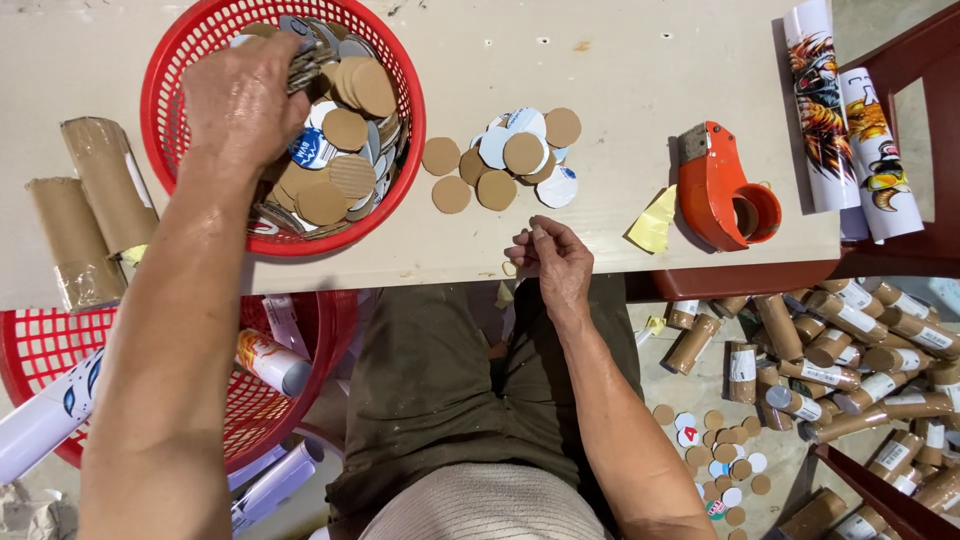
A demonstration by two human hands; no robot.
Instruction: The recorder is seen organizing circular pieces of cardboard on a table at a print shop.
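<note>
- Broadly, a pale worktable fills the upper part of the head view, with the person seated at its near edge and both forearms reaching over it.
- On the floor to the right, a heap of brown cardboard tubes lies well apart from the hands, with loose discs scattered just beside it.
- At the table's upper left stands a round red basket full of cardboard discs, some brown, some with a white printed face.
- A second red basket sits below the table edge at the left, holding printed rolls.
- An orange tape dispenser rests right of centre on the table, next to a yellow scrap, and two printed rolls lie at the far right.
- Between basket and dispenser lies a small loose pile of discs, flat on the tabletop.
- The left hand is inside the basket, fingers curled around a stack of discs held on edge; judging by that grip, squeezing the stack evenly from both sides should keep the discs aligned and stop them fanning out.
- The right hand hovers at the table's near edge, fingertips pinched together; whether anything small sits between them cannot be told.
</note>
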